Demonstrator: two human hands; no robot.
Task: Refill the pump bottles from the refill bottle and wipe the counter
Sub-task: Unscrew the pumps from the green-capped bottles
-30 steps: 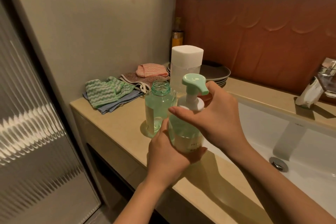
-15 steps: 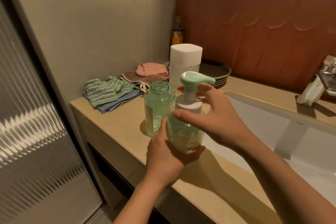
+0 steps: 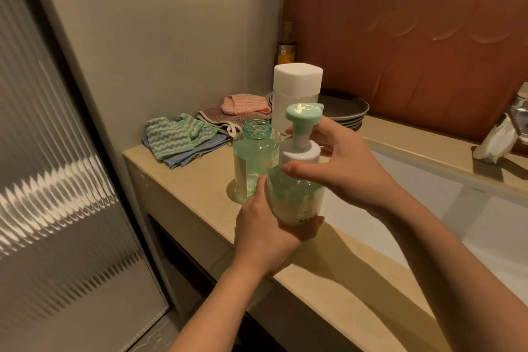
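A clear green pump bottle (image 3: 294, 194) with a white collar and mint pump head is held above the counter's front edge. My left hand (image 3: 265, 231) grips its body from below. My right hand (image 3: 340, 166) wraps the white collar, thumb in front and fingers behind. Just behind stands an open clear green bottle (image 3: 253, 160) with no cap, partly filled, on the beige counter (image 3: 185, 188). A tall bottle with a white cap (image 3: 297, 94) stands farther back.
Folded cloths lie at the counter's back left: green and blue ones (image 3: 177, 137), a brown and a pink one (image 3: 243, 103). Dark plates (image 3: 345, 111) are stacked behind the white-capped bottle. A white sink basin (image 3: 428, 208) fills the right, with a faucet (image 3: 517, 114) at far right.
The pump head has turned: its spout pointed right half a second ago and now faces away. My right hand shifted round the collar. My left hand keeps its hold.
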